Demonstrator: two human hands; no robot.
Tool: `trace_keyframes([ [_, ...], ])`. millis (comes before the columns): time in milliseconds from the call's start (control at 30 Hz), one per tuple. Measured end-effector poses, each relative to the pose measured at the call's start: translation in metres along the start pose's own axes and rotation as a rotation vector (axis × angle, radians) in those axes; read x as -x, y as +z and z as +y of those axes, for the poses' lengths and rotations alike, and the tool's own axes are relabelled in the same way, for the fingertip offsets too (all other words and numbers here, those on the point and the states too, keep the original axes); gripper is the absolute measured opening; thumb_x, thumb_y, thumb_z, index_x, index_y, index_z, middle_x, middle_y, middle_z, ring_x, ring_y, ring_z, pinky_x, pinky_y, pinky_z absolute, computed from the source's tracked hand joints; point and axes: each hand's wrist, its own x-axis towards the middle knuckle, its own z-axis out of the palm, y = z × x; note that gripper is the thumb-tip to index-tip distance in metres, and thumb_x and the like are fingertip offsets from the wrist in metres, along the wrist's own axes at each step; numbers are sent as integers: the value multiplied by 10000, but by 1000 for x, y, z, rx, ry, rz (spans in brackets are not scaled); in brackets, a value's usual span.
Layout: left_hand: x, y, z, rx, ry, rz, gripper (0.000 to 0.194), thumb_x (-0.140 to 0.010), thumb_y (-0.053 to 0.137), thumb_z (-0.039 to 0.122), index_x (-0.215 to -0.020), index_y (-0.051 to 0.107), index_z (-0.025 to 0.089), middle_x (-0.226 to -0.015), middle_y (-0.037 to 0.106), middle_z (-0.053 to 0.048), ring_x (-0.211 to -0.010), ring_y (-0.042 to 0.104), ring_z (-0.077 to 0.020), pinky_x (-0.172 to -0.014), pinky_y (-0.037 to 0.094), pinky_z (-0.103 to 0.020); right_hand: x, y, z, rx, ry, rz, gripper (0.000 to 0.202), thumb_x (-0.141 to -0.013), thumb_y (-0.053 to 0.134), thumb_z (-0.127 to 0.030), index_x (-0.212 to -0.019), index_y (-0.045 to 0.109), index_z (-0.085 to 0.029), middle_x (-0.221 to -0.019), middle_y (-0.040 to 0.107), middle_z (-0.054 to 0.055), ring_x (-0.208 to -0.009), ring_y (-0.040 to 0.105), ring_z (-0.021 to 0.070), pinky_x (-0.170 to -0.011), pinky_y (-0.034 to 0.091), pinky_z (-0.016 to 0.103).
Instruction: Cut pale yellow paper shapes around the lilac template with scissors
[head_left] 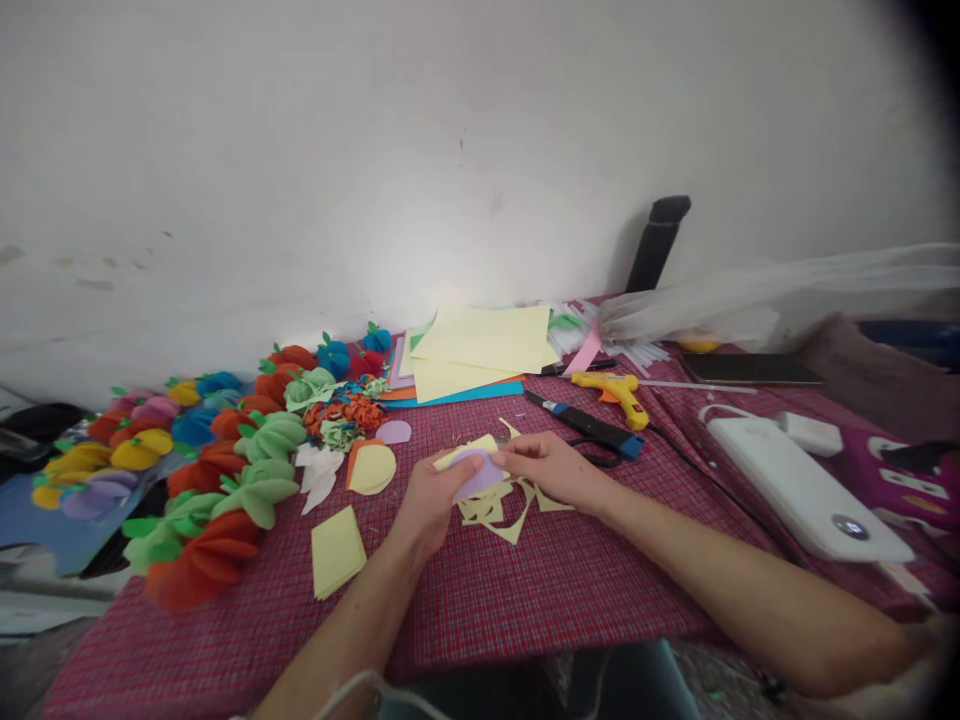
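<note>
Pinched in my left hand point(437, 493) is a lilac paper circle point(480, 477) laid against pale yellow paper point(474, 447). My right hand point(551, 468) has its fingertips closed at the right edge of these papers; whether it grips them or something small there is hidden. Curled yellow paper offcuts point(499, 512) lie on the table beneath both hands. To the left rest rounded yellow paper pieces point(373, 468), a lilac rounded piece point(394, 432) and a stack of yellow rectangles point(337, 552).
Colourful paper pumpkins point(217, 470) crowd the left side. Yellow sheets point(484, 345) lie at the back by the wall. Rightward are a utility knife point(589, 425), a yellow glue gun point(613, 392) with its cord, a white power bank point(810, 490) and a dark phone point(752, 369).
</note>
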Motion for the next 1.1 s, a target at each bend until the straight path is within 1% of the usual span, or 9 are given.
trace_keyframes([
  [167, 1, 2, 0, 2, 11, 7, 254, -642, 667, 275, -819, 643, 94, -695, 652, -56, -576, 567, -137, -553, 434, -256, -1, 0, 6, 50, -13, -30, 310, -746, 539, -417, -653, 586, -125, -555, 484, -34, -507, 403, 73, -507, 326, 192],
  [433, 2, 6, -2, 11, 6, 16, 304, -608, 689, 291, -829, 646, 87, -707, 662, -71, -577, 580, -150, -556, 449, -267, -3, 1, 13, 79, -44, -19, 300, -745, 547, -387, -635, 589, -111, -543, 492, -30, -497, 407, 73, -503, 349, 194],
  [700, 2, 3, -3, 15, -9, -9, 273, -620, 685, 277, -823, 648, 99, -715, 663, -68, -594, 585, -152, -573, 445, -268, -2, 1, 13, 126, -48, -13, 309, -749, 539, -396, -645, 602, -112, -544, 501, -29, -498, 411, 74, -500, 353, 189],
  [900, 1, 5, -3, 7, -16, 20, 260, -608, 691, 270, -798, 656, 96, -700, 664, -64, -581, 580, -151, -558, 442, -266, -3, 0, 12, 133, -51, -21, 308, -752, 535, -390, -645, 602, -110, -538, 501, -32, -493, 412, 73, -492, 345, 188],
  [1100, 1, 7, -4, 13, 8, 68, 234, -603, 688, 263, -763, 648, 96, -662, 657, -46, -558, 575, -152, -536, 438, -259, -2, 3, 11, 166, -67, -14, 301, -754, 529, -387, -642, 597, -117, -541, 507, -33, -495, 424, 77, -494, 342, 191],
])
